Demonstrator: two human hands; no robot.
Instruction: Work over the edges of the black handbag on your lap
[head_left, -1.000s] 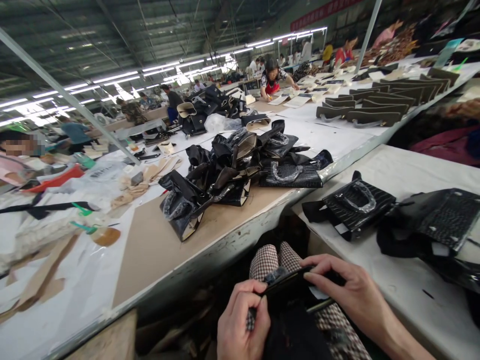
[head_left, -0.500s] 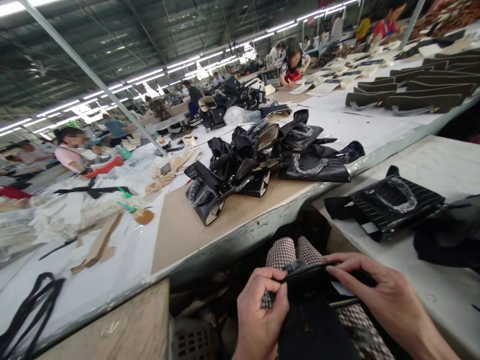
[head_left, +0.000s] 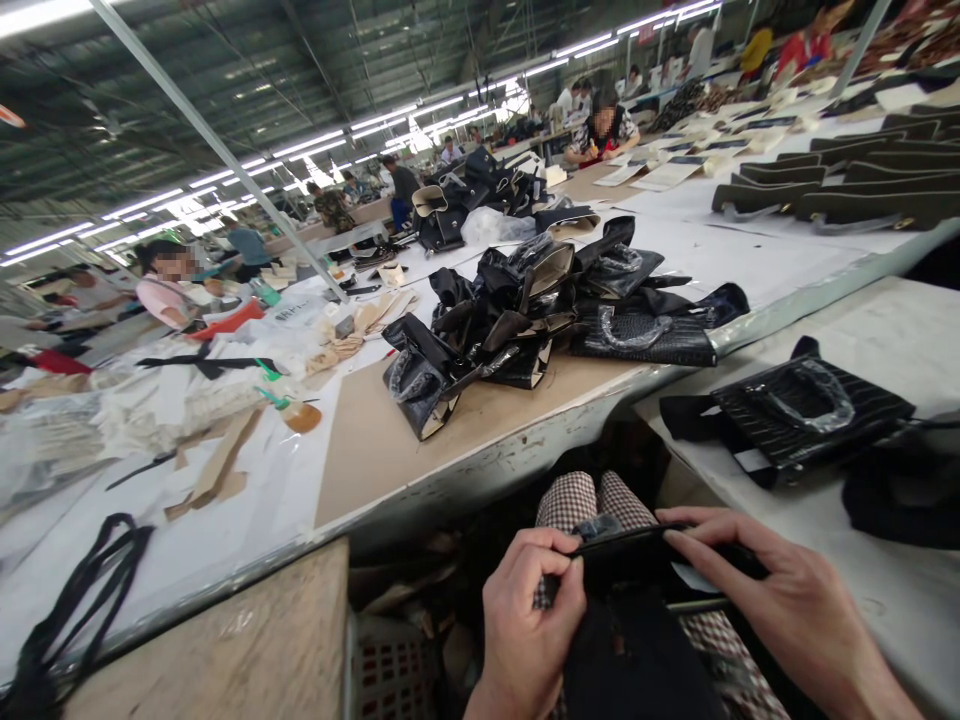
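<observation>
Both hands work a black glossy bag piece [head_left: 637, 560] held over my lap, above checked trousers [head_left: 577, 500]. My left hand [head_left: 529, 625] pinches its left end with curled fingers. My right hand [head_left: 780, 600] lies along its top edge, fingers pressing down on it. More black material hangs below between my hands. On the long table ahead lies a heap of black glossy bags [head_left: 517, 320]. A flat black croc-pattern bag [head_left: 802, 410] rests on the white side table at my right.
The long worktable [head_left: 420, 470] has a brown sheet, white paper, tan cut pieces [head_left: 217, 465], a brush [head_left: 289, 410] and black straps [head_left: 67, 600]. Dark bag panels [head_left: 840, 190] lie in rows far right. Several people work at tables behind. A crate [head_left: 390, 675] sits under the table.
The view has swung left and down a little, so the bags and tables have drifted right. Both hands keep their hold on the black piece, shifted slightly right in the picture.
</observation>
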